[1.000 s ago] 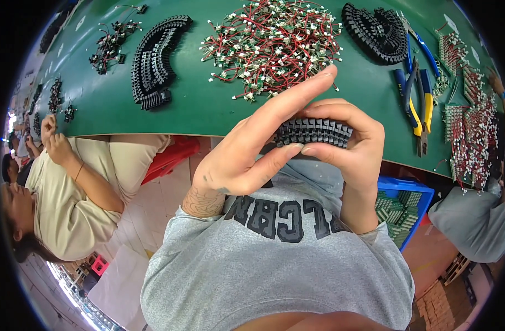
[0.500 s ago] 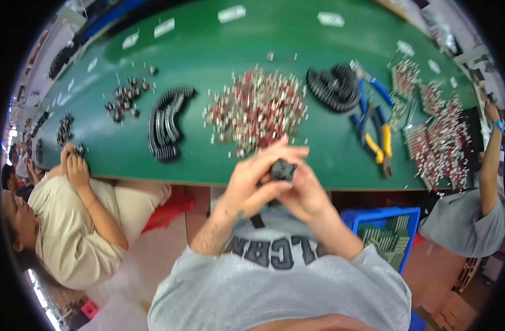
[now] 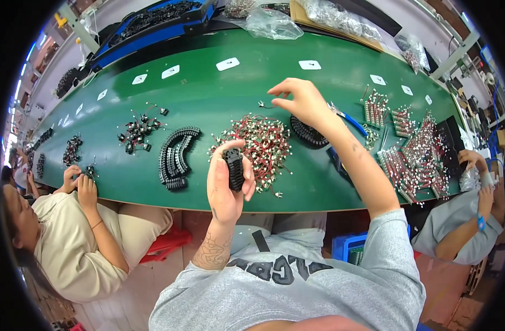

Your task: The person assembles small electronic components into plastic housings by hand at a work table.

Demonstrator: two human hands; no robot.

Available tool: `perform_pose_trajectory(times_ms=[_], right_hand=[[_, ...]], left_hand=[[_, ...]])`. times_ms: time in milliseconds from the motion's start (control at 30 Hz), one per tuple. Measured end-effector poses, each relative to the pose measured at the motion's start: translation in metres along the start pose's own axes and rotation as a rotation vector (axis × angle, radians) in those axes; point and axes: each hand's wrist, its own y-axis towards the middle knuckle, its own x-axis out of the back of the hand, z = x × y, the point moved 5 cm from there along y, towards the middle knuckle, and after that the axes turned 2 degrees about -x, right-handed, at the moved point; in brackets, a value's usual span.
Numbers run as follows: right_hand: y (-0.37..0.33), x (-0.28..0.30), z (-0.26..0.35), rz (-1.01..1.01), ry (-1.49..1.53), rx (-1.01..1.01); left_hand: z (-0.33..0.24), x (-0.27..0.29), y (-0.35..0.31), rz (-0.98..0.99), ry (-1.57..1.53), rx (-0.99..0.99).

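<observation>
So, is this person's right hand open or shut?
Open: the right hand shows its thumb apart from its fingers, with nothing visible gripped between them.

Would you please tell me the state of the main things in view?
Left hand: curled around black ribbed parts
Right hand: open, apparently empty
Red-wired connectors: heaped loosely
Curved black strips, left: laid side by side
Blue-handled pliers: partly hidden, opening unclear
Clear plastic bag: crumpled

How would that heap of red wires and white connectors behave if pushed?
The heap of red wires and white connectors would probably spread, since nothing walls it in. Crossing wires may drag neighbours along. Its thin pieces look light.
</observation>
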Motion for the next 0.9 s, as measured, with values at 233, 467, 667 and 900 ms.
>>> perform_pose_trajectory(times_ms=[233,467,667,900], right_hand=[[0.051,-0.056,-0.078,0.282,-0.196,0.214],[0.067,-0.062,-0.097,0.469,-0.051,-0.023],[0.046,-0.056,-0.075,0.478,0.426,-0.209],[-0.007,-0.085,-0.022,0.414,0.94,-0.49]], left_hand=[[0.043,0.016,0.055,-0.026,0.115,0.121],[0.06,0.027,0.067,0.009,0.193,0.141],[0.045,0.057,0.053,0.059,0.207,0.114],[0.015,0.104,0.045,0.047,0.294,0.113]])
